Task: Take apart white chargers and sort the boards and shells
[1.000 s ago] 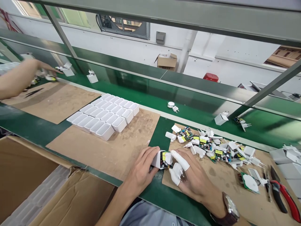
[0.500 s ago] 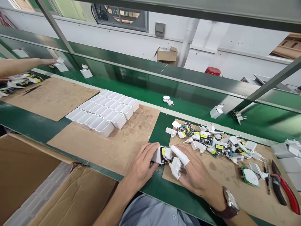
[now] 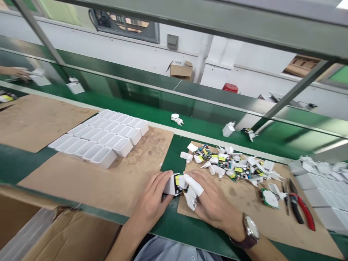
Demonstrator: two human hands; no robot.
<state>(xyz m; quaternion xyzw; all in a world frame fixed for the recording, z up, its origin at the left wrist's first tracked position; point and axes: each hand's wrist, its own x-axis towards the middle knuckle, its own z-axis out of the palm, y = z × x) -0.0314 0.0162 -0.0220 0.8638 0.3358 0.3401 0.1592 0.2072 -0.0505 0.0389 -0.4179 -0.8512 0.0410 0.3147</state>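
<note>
My left hand (image 3: 153,197) is closed round a white plastic charger case (image 3: 170,185), lying on its side with its mouth toward my right hand. Partly inside that mouth is a circuit board (image 3: 178,181) with yellow and white parts. My right hand (image 3: 213,201), with white covers on thumb and forefinger, grips the board's outer end beside a white plug piece (image 3: 191,198). Fingers hide part of the board and plug. To the left, rows of white cases (image 3: 104,157) stand open side up on a brown board (image 3: 130,181).
Loose circuit boards with plug pieces (image 3: 221,159) lie in a heap at right. Past them are red-handled pliers (image 3: 306,212), a round-topped board (image 3: 270,198) and stacked cases (image 3: 320,194). A cardboard box (image 3: 78,235) is at lower left. Another person's hand (image 3: 21,73) shows far left.
The view has swung to the right, so the bench things sit further left. Both hands still hold the case and board together. The other person's arm has mostly left the view.
</note>
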